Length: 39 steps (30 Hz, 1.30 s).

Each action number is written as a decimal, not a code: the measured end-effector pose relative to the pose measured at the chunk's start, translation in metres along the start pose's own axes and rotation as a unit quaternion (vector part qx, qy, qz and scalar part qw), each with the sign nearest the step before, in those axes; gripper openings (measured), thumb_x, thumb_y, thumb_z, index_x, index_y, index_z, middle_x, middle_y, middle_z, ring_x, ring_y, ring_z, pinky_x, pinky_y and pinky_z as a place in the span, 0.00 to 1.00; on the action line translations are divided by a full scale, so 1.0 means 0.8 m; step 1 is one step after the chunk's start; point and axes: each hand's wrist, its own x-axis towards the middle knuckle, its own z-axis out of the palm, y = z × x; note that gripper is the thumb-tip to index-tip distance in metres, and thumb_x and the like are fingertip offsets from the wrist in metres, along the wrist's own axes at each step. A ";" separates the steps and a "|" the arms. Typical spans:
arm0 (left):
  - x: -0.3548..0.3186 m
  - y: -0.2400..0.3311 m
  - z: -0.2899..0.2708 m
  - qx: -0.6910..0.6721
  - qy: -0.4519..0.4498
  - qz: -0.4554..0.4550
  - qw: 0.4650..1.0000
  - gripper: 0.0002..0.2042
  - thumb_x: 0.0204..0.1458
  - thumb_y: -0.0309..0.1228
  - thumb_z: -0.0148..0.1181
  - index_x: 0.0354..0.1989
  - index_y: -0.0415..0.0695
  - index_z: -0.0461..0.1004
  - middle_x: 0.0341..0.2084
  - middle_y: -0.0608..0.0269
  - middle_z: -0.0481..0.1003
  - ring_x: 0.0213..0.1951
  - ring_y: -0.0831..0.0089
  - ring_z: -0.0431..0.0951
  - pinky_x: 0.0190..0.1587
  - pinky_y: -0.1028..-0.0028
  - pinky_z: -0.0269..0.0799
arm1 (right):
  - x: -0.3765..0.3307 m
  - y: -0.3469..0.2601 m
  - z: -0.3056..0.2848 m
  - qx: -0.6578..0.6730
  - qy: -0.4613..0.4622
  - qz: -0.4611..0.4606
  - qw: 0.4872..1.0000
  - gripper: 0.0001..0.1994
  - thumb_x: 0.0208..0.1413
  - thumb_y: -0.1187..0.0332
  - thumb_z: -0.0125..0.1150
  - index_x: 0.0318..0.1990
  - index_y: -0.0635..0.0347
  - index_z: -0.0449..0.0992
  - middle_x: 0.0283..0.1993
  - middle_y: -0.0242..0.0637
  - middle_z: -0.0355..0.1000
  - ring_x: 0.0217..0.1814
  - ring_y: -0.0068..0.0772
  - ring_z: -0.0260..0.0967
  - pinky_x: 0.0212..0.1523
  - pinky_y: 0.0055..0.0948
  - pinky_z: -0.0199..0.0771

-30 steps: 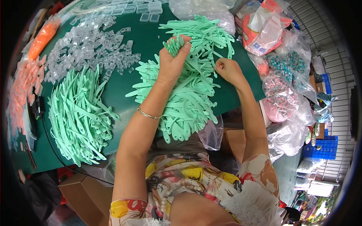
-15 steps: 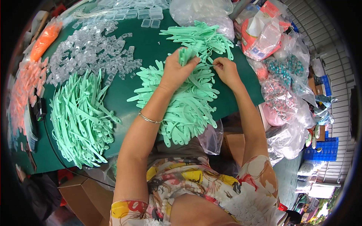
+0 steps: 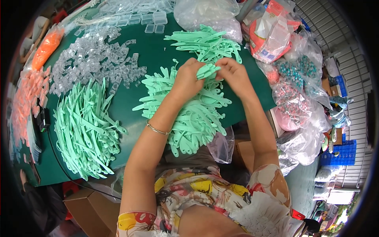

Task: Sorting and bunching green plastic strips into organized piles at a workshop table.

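Observation:
A small bundle of mint-green plastic straps (image 3: 208, 71) is gripped in my left hand (image 3: 186, 81), its ends turned toward the right. My right hand (image 3: 235, 76) is closed at the bundle's right side, fingertips pinched together; whatever lies between them is hidden. Both hands hover over the far part of a large heap of loose green straps (image 3: 197, 122), some flat and ribbed. Just beyond the hands sits a smaller pile of the same straps (image 3: 205, 42). Another tall heap of straps (image 3: 85, 130) lies at the left on the green table (image 3: 130, 102).
Clear plastic pieces (image 3: 96, 59) spread behind the left heap, with clear square pieces (image 3: 154, 17) farther back. Orange pieces (image 3: 29, 102) and a black cable (image 3: 53, 146) lie far left. Stuffed plastic bags (image 3: 294, 98) crowd the right edge. A cardboard box (image 3: 90, 209) stands below.
My left hand has tipped the bundle from upright to lying toward the right. My right hand has moved up and left to meet the bundle.

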 end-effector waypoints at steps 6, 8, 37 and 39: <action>0.004 -0.003 0.004 -0.023 0.013 -0.012 1.000 0.13 0.38 0.19 0.59 0.36 0.38 0.74 0.30 0.54 0.70 0.34 0.56 0.72 0.37 0.66 0.68 | 0.066 0.106 -0.099 -0.540 0.166 -0.133 0.814 0.11 0.45 0.71 0.62 0.38 0.55 0.75 0.36 0.39 0.72 0.42 0.40 0.69 0.41 0.34 0.71; 0.003 -0.005 0.005 -0.033 0.005 -0.009 0.999 0.12 0.38 0.19 0.59 0.35 0.38 0.74 0.31 0.54 0.70 0.35 0.56 0.72 0.38 0.66 0.68 | 0.074 0.118 -0.101 -0.541 0.168 -0.115 0.816 0.10 0.44 0.70 0.63 0.37 0.55 0.75 0.37 0.39 0.71 0.45 0.42 0.68 0.43 0.37 0.70; 0.003 0.001 0.007 -0.040 0.024 0.046 0.998 0.14 0.36 0.20 0.63 0.36 0.40 0.74 0.33 0.56 0.72 0.40 0.55 0.70 0.43 0.66 0.67 | 0.121 0.080 -0.108 -0.544 0.214 -0.270 0.765 0.09 0.45 0.71 0.61 0.36 0.58 0.77 0.32 0.39 0.73 0.36 0.38 0.70 0.41 0.34 0.70; 0.002 0.003 0.006 -0.035 0.035 0.060 0.997 0.15 0.36 0.20 0.62 0.36 0.40 0.73 0.34 0.55 0.72 0.41 0.55 0.71 0.44 0.66 0.68 | 0.131 0.086 -0.108 -0.571 0.206 -0.182 0.774 0.06 0.43 0.70 0.62 0.31 0.57 0.78 0.33 0.39 0.73 0.40 0.44 0.69 0.44 0.41 0.68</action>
